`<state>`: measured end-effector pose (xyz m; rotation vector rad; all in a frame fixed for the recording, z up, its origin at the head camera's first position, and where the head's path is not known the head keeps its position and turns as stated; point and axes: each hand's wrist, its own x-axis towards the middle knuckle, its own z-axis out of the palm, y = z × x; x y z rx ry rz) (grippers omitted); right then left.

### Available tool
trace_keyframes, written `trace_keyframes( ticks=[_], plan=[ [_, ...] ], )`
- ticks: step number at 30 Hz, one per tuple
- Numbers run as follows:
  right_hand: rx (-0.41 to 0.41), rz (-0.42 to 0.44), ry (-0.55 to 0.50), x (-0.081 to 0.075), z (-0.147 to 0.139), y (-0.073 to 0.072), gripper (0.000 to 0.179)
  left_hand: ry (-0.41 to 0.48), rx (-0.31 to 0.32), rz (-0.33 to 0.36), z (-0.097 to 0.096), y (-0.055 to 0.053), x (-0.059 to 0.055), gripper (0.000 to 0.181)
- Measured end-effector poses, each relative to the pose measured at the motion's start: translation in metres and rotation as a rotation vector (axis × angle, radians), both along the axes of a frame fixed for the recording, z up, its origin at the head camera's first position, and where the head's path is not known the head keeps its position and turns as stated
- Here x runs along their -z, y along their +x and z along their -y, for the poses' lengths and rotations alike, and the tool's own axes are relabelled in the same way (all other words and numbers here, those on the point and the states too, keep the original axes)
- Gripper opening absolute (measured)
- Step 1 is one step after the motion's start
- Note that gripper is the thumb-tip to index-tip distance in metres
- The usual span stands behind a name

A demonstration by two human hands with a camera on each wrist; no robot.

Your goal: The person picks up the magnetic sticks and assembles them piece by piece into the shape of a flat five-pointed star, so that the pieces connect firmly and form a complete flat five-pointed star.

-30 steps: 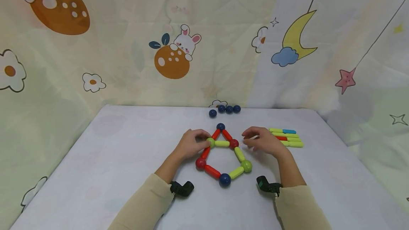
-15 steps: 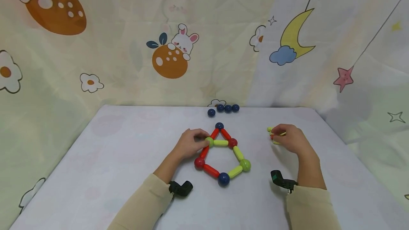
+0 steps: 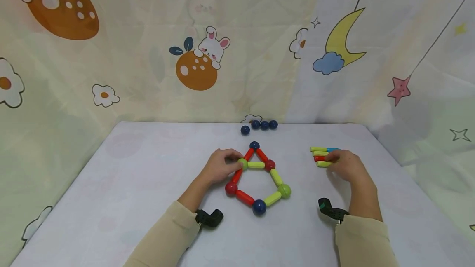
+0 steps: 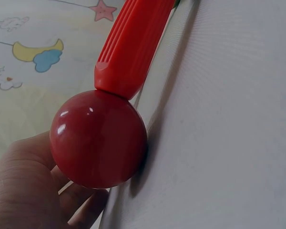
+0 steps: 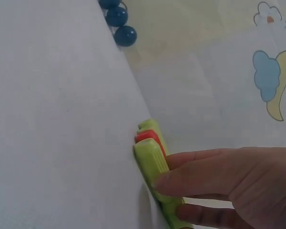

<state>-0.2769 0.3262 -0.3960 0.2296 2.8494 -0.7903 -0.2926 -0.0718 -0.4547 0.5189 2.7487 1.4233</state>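
A house-like frame of magnetic sticks and balls lies on the table. My left hand [image 3: 221, 167] pinches the green ball [image 3: 243, 163] at its upper left corner. In the left wrist view, a red ball [image 4: 99, 139] with a red stick [image 4: 131, 52] hides much of that hand [image 4: 26, 183]. My right hand [image 3: 348, 165] is at a small row of loose sticks on the right. Its thumb and fingers grip the nearest green stick [image 5: 151, 162], beside a red stick [image 5: 150, 135]. The hand covers the right ends of these sticks in the head view.
Several loose dark blue balls [image 3: 264, 125] sit at the back edge of the white table [image 3: 156, 147]. A blue stick [image 3: 332, 149] lies at the far side of the stick row. A patterned cloth [image 3: 141, 52] hangs behind the table.
My right hand has moved right, from beside the frame to the loose sticks, and its fingers have come down on them. My left hand stays at the green ball.
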Motion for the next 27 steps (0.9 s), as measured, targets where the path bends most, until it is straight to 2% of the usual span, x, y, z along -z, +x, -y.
trace_keyframes(
  ticks=[6, 10, 27],
  plan=[
    [-0.047, -0.001, 0.040, 0.006, -0.002, -0.002, 0.040, 0.004, -0.004, 0.000, 0.000, 0.000, 0.000, 0.024],
    [-0.050, 0.006, 0.042, 0.007, -0.004, -0.002, 0.041, 0.007, -0.002, -0.003, 0.000, 0.000, 0.000, 0.023],
    [-0.065, -0.006, -0.059, 0.003, -0.011, 0.003, 0.051, 0.009, -0.010, 0.011, -0.001, 0.002, -0.002, 0.023]
  ],
)
